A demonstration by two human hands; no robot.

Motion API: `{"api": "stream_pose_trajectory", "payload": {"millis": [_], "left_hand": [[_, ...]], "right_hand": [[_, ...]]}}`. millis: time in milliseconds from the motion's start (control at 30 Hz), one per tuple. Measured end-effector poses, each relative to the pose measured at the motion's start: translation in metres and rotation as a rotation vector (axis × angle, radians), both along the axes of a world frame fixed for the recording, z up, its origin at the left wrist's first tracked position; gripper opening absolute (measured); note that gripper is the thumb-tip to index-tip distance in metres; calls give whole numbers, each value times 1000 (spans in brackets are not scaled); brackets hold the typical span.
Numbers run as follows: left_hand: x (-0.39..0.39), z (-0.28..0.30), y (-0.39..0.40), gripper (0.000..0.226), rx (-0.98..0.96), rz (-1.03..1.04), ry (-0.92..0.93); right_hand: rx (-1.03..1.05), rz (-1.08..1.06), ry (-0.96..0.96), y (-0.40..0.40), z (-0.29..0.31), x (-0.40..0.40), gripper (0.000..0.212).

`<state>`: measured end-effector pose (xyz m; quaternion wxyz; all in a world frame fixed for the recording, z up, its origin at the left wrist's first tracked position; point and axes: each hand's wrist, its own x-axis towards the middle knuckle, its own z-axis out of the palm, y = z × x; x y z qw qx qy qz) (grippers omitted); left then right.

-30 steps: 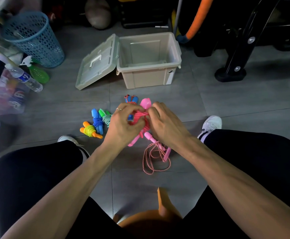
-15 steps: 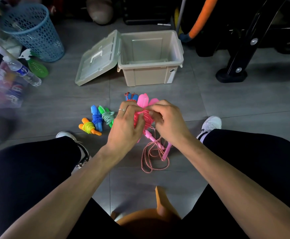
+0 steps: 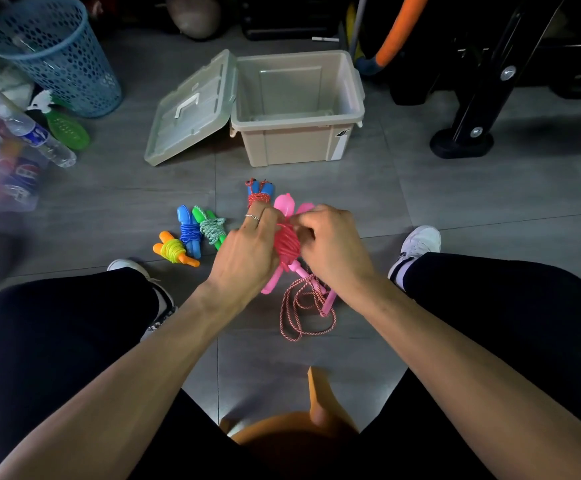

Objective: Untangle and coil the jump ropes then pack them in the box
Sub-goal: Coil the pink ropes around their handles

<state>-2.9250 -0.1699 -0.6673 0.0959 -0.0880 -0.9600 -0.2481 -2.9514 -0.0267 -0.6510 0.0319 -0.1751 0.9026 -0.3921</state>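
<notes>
My left hand grips a pink-handled jump rope whose red cord is wound around the handles. My right hand pinches the cord at the bundle's right side. Below the hands a second pink-handled rope lies loose on the floor, its red-and-white cord in open loops. Coiled ropes lie to the left: orange handles with yellow cord, blue, green, and blue handles with red cord behind my left hand. The beige box stands open and empty beyond them.
The box lid hangs open to the left. A blue mesh basket, a plastic bottle and a clear bag of items sit at the far left. A black equipment stand is at the right. My knees flank the ropes.
Both hands kept working the red cord around the pink handles, and the wound bundle looks thicker and tighter. The view shifted slightly; the ropes on the floor stayed put.
</notes>
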Motion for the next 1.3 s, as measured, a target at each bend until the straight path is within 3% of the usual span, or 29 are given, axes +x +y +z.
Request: {"api": "stream_pose_trajectory", "payload": {"millis": [67,200,300,467,633,800,933,1067,1233,1300], "left_hand": [[-1,-1,-3,17,-19,0,18],[0,-2,-6,18,14,5,35],[0,0,-6,18,40,0,121],[0,3,-5,23,25,-9,199],[0,7,1,15,86,29,204],[0,12,5,23,145,76,222],[0,9,7,28,268,133,177],[-3,3,5,10,366,185,182],[0,0,3,9,337,150,186],[1,0,4,8,330,151,198]], "right_hand": [[23,79,34,-1,-3,6,36],[-87,31,56,0,-10,8,10],[-192,-65,92,0,-11,5,6],[-234,-133,61,-3,-13,12,18],[-265,-183,146,-4,-11,10,4],[-227,-119,252,-6,-15,10,9],[-238,-98,154,-8,-18,11,11],[-230,-96,32,-5,-14,7,23],[-315,-171,-77,-4,-8,6,7],[-376,-198,-71,-3,-7,5,17]]}}
